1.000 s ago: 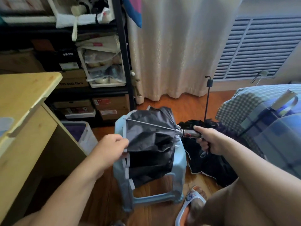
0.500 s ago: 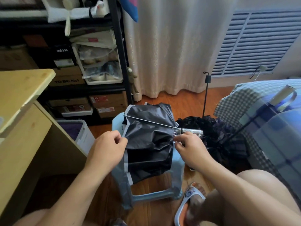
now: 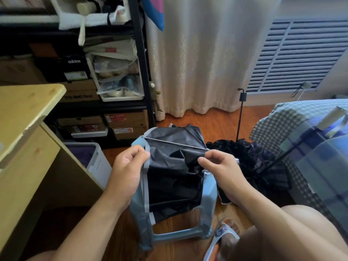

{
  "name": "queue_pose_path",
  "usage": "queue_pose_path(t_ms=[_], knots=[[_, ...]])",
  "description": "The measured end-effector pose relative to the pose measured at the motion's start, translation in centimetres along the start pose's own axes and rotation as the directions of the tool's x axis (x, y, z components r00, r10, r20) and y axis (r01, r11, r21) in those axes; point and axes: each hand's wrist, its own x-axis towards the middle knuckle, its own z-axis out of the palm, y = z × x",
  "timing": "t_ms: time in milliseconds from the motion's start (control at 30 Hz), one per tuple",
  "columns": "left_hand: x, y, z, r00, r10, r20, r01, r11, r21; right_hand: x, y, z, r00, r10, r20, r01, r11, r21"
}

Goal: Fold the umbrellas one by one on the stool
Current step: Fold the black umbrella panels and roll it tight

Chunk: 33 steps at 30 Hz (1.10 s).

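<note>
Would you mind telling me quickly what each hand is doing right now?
Left hand: pinching the grey-trimmed edge of the black umbrella.
Right hand: pinching the umbrella's black fabric.

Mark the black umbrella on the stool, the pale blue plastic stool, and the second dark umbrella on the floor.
black umbrella (image 3: 175, 178): head view, canopy fabric.
pale blue plastic stool (image 3: 209, 193): head view, right seat edge.
second dark umbrella (image 3: 250, 159): head view, crumpled canopy.

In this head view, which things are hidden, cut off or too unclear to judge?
- Umbrella handle: mostly hidden behind the right hand.
- Stool seat: covered by the black umbrella.
- Second umbrella on the floor: partly behind the right forearm; its state is unclear.
- Left hand fingertips: curled into the grey-trimmed edge, so the exact grip is hidden.
- Desk: cut off by the left edge.
</note>
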Motion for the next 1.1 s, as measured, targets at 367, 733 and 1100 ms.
queue_pose_path(t_ms=[367, 733, 1100], knots=[[0.2, 0.0, 1.1, 0.992, -0.073, -0.104, 0.054, 0.983, -0.177, -0.9, -0.7, -1.3, 0.989, -0.067, 0.134, 0.05, 0.991, 0.127], [0.3, -0.2, 1.0, 0.989, -0.108, -0.105, 0.084, 0.973, -0.214, -1.0, -0.7, -1.5, 0.997, -0.072, 0.003, 0.072, 0.996, 0.06], [-0.3, -0.2, 1.6, 0.997, 0.014, -0.074, -0.015, 1.0, -0.008, -0.3, -0.8, -0.3, 0.978, 0.206, -0.029, -0.208, 0.971, -0.115]])
